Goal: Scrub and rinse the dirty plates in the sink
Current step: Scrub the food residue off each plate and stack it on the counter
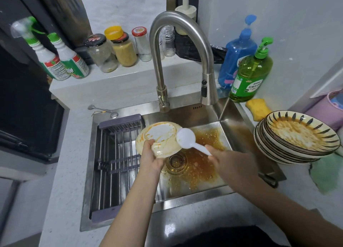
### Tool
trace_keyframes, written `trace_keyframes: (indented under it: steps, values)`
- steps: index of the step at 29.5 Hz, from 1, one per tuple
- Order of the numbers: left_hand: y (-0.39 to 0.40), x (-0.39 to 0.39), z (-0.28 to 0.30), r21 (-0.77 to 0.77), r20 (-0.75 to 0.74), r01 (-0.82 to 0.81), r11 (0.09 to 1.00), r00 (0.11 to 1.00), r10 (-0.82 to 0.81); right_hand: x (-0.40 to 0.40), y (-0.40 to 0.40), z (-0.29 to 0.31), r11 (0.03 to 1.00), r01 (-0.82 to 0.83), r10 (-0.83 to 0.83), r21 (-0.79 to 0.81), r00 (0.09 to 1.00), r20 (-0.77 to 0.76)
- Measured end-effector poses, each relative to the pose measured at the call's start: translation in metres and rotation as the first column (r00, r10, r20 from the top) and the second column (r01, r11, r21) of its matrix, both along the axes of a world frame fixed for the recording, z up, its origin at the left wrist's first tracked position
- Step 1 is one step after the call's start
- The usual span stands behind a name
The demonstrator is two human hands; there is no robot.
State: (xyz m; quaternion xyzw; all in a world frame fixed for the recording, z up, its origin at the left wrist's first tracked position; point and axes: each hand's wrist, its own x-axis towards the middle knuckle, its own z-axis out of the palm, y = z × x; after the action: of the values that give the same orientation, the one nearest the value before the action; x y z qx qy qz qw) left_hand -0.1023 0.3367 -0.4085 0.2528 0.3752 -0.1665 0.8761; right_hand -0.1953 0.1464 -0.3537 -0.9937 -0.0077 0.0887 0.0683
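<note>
Tilting plate [159,140] above sink rim [185,198]

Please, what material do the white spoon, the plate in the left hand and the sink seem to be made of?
White spoon: likely plastic, thin, slightly translucent, matte.
Plate: probably glazed ceramic, with a glossy cream underside and raised foot ring.
Sink: stainless steel, brushed grey with soft reflections.

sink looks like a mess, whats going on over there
A person is clearing a dirty plate over the steel sink. The left hand grips a tilted cream plate smeared with orange sauce, while the right hand holds a white plastic spoon against it. Orange sauce covers the sink floor around the drain. No water runs from the curved steel faucet. A stack of striped dirty plates waits on the right.
</note>
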Motion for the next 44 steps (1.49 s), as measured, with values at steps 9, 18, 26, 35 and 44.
trace_keyframes:
  steps: [9, 18, 26, 35, 44]
  values:
    - [0.019, -0.003, -0.009, 0.010, 0.052, 0.077, 0.997, 0.996, -0.078, 0.003, -0.016, -0.015, 0.975, -0.006, 0.000, 0.222, 1.000, 0.026]
    - [0.027, -0.004, -0.013, 0.014, 0.072, 0.115, 0.993, 0.991, -0.116, 0.003, -0.021, -0.020, 0.961, -0.043, 0.044, 0.272, 0.999, 0.006]
    - [0.028, -0.018, -0.014, 0.140, 0.143, 0.272, 0.952, 0.946, -0.291, 0.021, -0.016, 0.004, 0.975, -0.084, 0.085, 0.207, 0.996, 0.004]
    - [0.031, -0.024, -0.015, 0.218, 0.201, 0.300, 0.929, 0.917, -0.344, 0.030, -0.005, 0.008, 0.972, -0.208, 0.225, 0.110, 0.959, -0.174]
    - [0.024, -0.022, -0.012, 0.222, 0.177, 0.330, 0.918, 0.912, -0.371, 0.027, -0.007, 0.014, 0.981, -0.157, 0.181, 0.116, 0.953, -0.242]
